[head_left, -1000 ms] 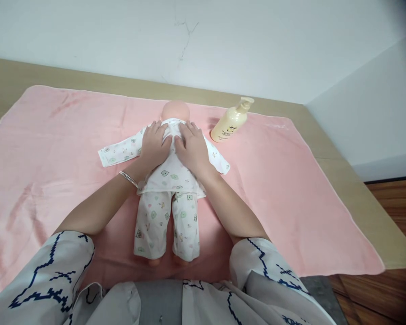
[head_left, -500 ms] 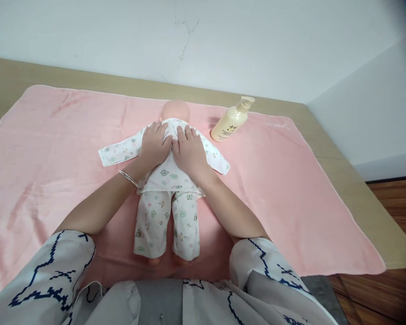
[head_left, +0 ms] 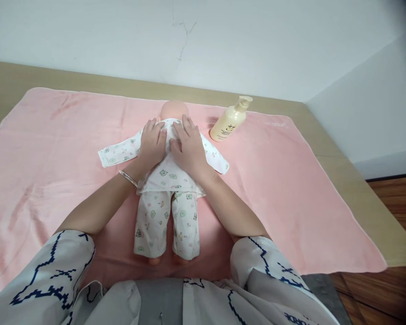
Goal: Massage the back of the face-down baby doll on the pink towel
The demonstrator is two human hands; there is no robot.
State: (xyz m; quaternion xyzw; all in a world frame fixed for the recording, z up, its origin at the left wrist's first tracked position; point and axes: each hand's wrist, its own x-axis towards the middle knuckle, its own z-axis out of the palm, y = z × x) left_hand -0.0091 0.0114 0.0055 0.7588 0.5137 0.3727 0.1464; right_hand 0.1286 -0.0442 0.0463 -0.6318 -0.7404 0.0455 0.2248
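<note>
A baby doll [head_left: 167, 180] in white printed pyjamas lies on a pink towel [head_left: 274, 180], head away from me. My left hand [head_left: 152, 143] rests flat on the left side of the doll's upper torso, fingers stretched toward the collar; a bangle sits on that wrist. My right hand [head_left: 188, 145] lies flat on the right side of the torso, fingers spread and touching the cloth near the neck. Both palms press on the shirt, thumbs nearly meeting in the middle. The doll's head [head_left: 174, 109] shows just beyond my fingertips.
A cream pump bottle [head_left: 230, 121] stands on the towel to the right of the doll's head. The towel covers a wooden tabletop [head_left: 352, 158] set against a white wall. Wooden floor shows at the lower right.
Both hands have slid slightly up the doll's torso toward the neck, and the fingers of my right hand have spread wider. The doll stays in place.
</note>
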